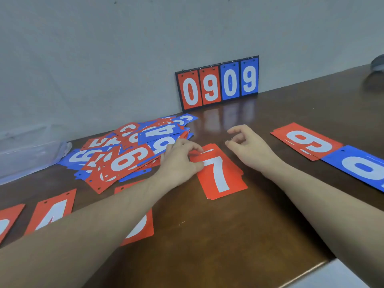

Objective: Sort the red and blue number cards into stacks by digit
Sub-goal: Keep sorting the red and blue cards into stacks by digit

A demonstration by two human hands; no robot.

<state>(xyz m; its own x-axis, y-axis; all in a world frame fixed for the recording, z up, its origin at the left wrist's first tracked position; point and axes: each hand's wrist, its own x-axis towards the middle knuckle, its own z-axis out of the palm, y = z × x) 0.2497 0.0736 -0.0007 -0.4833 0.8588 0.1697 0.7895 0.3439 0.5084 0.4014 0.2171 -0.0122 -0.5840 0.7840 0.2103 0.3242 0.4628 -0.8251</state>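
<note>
Two bare hands work over a dark wooden desk [228,235] in the head view. The left hand [180,159] pinches the top corner of a red 7 card [220,175], which tops a small stack at centre. The right hand [247,146] hovers just beside it, fingers loosely curled, its grip holding nothing. An unsorted pile of cards [133,150] lies to the left. These cards look thin, light, stiff and slick; lifting one by a corner or edge seems best.

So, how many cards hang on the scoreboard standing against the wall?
4 show on the scoreboard: red 0, red 9, blue 0, blue 9, left to right. More may hang hidden behind them.
</note>
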